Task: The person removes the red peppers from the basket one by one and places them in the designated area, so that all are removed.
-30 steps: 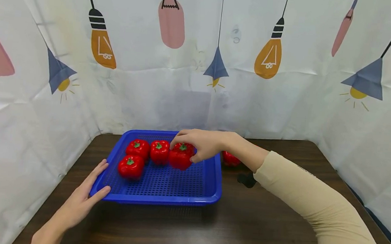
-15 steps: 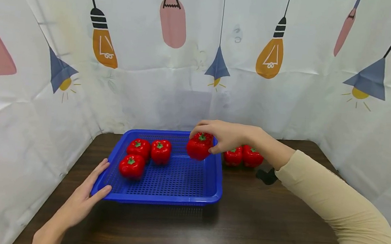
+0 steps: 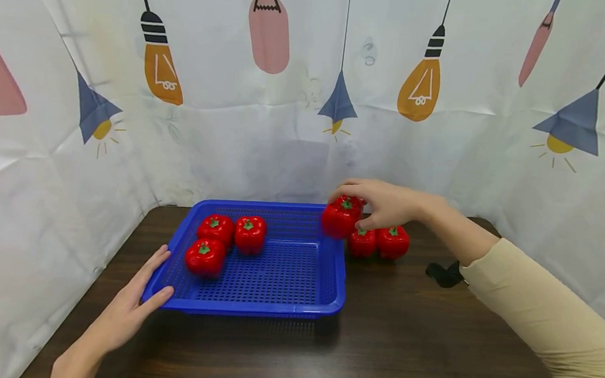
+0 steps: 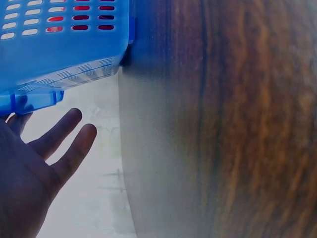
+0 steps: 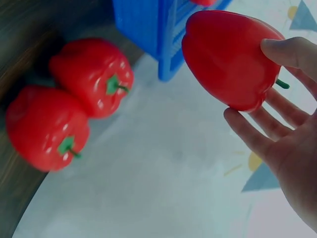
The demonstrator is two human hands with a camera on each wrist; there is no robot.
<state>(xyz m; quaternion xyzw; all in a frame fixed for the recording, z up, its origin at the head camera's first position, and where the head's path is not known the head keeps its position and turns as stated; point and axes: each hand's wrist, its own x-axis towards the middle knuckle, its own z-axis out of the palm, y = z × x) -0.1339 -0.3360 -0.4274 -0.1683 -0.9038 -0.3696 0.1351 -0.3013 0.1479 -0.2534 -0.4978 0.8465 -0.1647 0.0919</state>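
Observation:
My right hand (image 3: 387, 203) pinches a red bell pepper (image 3: 340, 217) between thumb and fingers, above the right rim of a blue plastic basket (image 3: 249, 309). The right wrist view shows this bell pepper (image 5: 230, 57) tilted, its green stem toward the palm. On the left, my left hand (image 3: 127, 306) rests against the basket's front left corner, thumb over the rim and fingers straight along the side. Some of those fingers (image 4: 69, 148) stretch out below the basket in the left wrist view. Inside the basket sit three red bell peppers, one of them the front pepper (image 3: 204, 258).
Two more red bell peppers stand side by side on the brown table (image 3: 401, 354), right of the basket: a nearer-in pepper (image 3: 361, 243) and an outer pepper (image 3: 392, 242). A white curtain (image 3: 283, 163) printed with lamps hangs behind the table and along its sides.
My right hand has lifted the bell pepper out from beside the others in the basket and carried it right, over the right rim. My left hand has stayed at the corner.

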